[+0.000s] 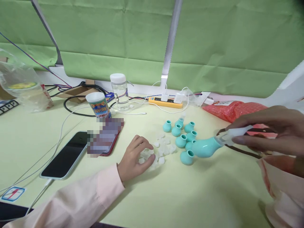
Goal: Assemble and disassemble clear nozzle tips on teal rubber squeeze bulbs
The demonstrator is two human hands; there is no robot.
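My right hand [275, 133] grips the translucent white nozzle [234, 133] of a teal squeeze bulb [206, 147]. The bulb is tilted, its round end pointing left over the table. Below and left of it stand several small teal bulbs [186, 157] with open necks. One teal bulb at the back [179, 122] has a translucent tip in its neck. My left hand [136, 157] reaches into a loose pile of small translucent white pieces [163, 148]. Its thumb and index finger are nearly together, with one pale piece seemingly between the tips.
Two phones, one black-screened [66, 155] and one in a red case [106, 139], lie left. Behind them stand a printed cup [98, 105] and a clear bottle [120, 91]. A yellow power strip [165, 102] and red bubble wrap [234, 110] lie at the back; white cables cross the left side.
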